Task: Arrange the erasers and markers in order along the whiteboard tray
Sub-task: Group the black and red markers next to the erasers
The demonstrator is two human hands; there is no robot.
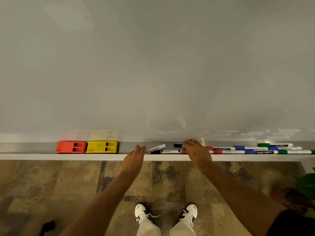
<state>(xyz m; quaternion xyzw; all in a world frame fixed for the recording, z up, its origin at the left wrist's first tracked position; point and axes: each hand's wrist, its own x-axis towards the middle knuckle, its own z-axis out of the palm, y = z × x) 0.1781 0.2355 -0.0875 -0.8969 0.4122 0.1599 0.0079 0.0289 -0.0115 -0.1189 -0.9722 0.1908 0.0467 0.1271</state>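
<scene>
Both hands are held over the whiteboard tray [34,147], and neither grip is seen fully. At the left hand [134,159], the fingertips meet the near end of a white marker [156,148], which lies tilted with its far end raised toward the whiteboard [153,65]; whether the marker is pinched or only touched cannot be told, because the fingers are seen from behind. The right hand [197,154] is laid with curled fingers over the row of markers, and a marker with a black cap [178,145] sticks out to the left from under its fingertips. Whether this marker is really gripped cannot be told either.

Between the two hands, at the front of the tray, a black marker [166,151] lies flat. To the right of the right hand, the remaining markers are laid lengthwise in overlapping rows: two red markers [221,150], two blue markers [250,148] further right, and green markers [275,144] at the far right, one of them reaching the picture's edge.

Well apart to the left of the left hand, a red eraser [70,147] and a yellow eraser [102,147] are set side by side, touching each other, and their colours are reflected faintly in the board above.

Below the tray, a patterned floor [51,184] and two white shoes [141,212] are seen.
</scene>
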